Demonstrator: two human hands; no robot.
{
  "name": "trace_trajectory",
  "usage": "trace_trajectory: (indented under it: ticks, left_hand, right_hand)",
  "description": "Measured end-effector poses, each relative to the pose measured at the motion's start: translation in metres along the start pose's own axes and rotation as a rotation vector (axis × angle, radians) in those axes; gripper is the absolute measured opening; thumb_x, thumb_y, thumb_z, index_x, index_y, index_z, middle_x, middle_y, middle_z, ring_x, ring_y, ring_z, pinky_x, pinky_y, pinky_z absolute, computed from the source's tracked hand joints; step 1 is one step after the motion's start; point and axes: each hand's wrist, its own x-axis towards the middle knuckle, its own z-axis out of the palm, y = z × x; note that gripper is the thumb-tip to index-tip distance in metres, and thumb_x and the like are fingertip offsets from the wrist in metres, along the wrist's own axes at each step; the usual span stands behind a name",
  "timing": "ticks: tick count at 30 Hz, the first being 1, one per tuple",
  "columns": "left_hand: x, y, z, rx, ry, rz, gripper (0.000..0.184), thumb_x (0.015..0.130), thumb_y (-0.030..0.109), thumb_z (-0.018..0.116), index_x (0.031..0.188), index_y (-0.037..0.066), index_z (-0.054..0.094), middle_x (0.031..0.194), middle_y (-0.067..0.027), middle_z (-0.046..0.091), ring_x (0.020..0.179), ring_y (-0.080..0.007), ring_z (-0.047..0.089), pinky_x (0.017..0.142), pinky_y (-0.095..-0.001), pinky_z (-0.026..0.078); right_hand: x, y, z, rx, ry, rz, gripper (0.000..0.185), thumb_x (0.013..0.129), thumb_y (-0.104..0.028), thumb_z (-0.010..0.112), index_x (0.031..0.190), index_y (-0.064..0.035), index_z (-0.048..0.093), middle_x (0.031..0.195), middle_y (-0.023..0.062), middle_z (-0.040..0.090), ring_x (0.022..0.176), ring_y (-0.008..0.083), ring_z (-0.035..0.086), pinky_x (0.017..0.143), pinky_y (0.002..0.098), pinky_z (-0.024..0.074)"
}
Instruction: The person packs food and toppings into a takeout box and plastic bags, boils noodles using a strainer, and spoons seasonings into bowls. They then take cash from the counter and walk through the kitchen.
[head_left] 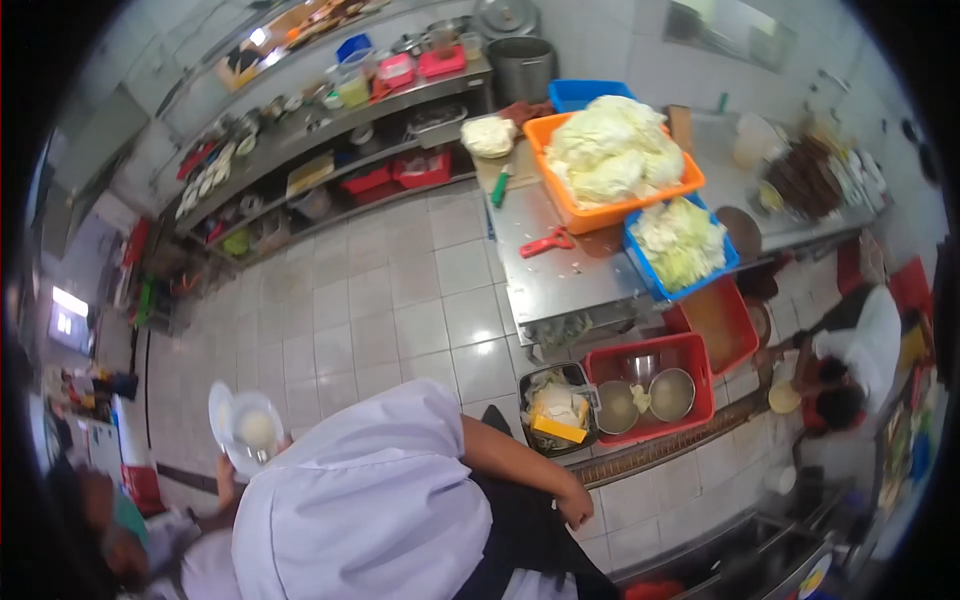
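My right hand [575,505] hangs at the lower right of my white sleeve, its fingers curled together and nothing seen in them. It is nearest to a black crate [535,437] of scraps with a yellow piece on top. My left hand does not show clearly. At the left, a co-worker's hand [228,478] holds white bowls or plates [256,428]. Some fingertips show at the bowls' right edge, and whose they are I cannot make out.
A steel table [540,285] bears an orange crate [568,212] and blue crate [667,283] of cabbage, a red peeler-like tool [547,243] and a green-handled knife [499,190]. Red crates [705,385] stand on the floor. Another person [865,350] crouches at the right.
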Motion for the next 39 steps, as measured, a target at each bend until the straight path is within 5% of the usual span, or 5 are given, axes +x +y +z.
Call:
trace_trajectory:
  ticks: [10, 19, 29, 35, 39]
  left_hand:
    - [-0.221, -0.249, 0.028, -0.67, 0.026, -0.297, 0.057, 0.108, 0.053, 0.056, 0.139, 0.007, 0.071, 0.137, -0.013, 0.073, 0.123, -0.0318, 0.068, 0.101, -0.0505, 0.055]
    - [-0.48, -0.507, 0.121, -0.615, 0.834, -0.798, 0.056, 0.097, 0.045, 0.062, 0.109, -0.008, 0.078, 0.119, -0.0318, 0.074, 0.111, -0.0473, 0.071, 0.098, -0.0538, 0.055]
    - [-0.652, -0.621, 0.194, -0.688, 0.596, -0.864, 0.051, 0.1, 0.051, 0.061, 0.117, 0.008, 0.081, 0.129, -0.0236, 0.073, 0.125, -0.0406, 0.068, 0.107, -0.0518, 0.05]
    - [-0.783, -0.607, 0.083, -1.471, 1.694, -1.056, 0.034, 0.097, 0.035, 0.068, 0.108, 0.003, 0.076, 0.104, -0.0191, 0.079, 0.103, -0.0317, 0.075, 0.092, -0.0419, 0.057]
    - [-0.985, -0.563, -0.189, -0.923, 2.211, -0.644, 0.025, 0.107, 0.024, 0.065, 0.104, 0.0, 0.073, 0.091, -0.0085, 0.07, 0.086, -0.0188, 0.064, 0.081, -0.0356, 0.052]
  right_hand:
    - [0.065, -0.096, 0.146, -0.268, -0.382, 0.092, 0.038, 0.112, -0.028, 0.054, 0.119, 0.0052, 0.07, 0.106, 0.0186, 0.076, 0.098, 0.0313, 0.073, 0.088, 0.0416, 0.056]
    - [0.156, -0.293, 0.295, -0.338, -0.589, -0.292, 0.038, 0.113, -0.028, 0.053, 0.118, 0.0057, 0.07, 0.105, 0.0189, 0.076, 0.099, 0.0318, 0.073, 0.091, 0.0415, 0.0553]
    - [0.212, -0.836, 0.455, -0.163, -0.961, -0.584, 0.026, 0.107, -0.026, 0.067, 0.119, -0.0021, 0.07, 0.099, 0.0083, 0.076, 0.09, 0.0159, 0.069, 0.085, 0.035, 0.0552]
    - [0.35, -1.171, 0.547, -0.488, -0.706, -1.174, 0.025, 0.104, -0.019, 0.065, 0.121, -0.0017, 0.07, 0.11, 0.016, 0.075, 0.107, 0.0294, 0.072, 0.093, 0.0415, 0.0553]
    - [0.458, -1.385, 0.636, -0.432, -0.567, -1.296, 0.023, 0.107, -0.021, 0.061, 0.115, -0.0006, 0.069, 0.103, 0.0181, 0.075, 0.096, 0.0327, 0.073, 0.086, 0.0433, 0.0558]
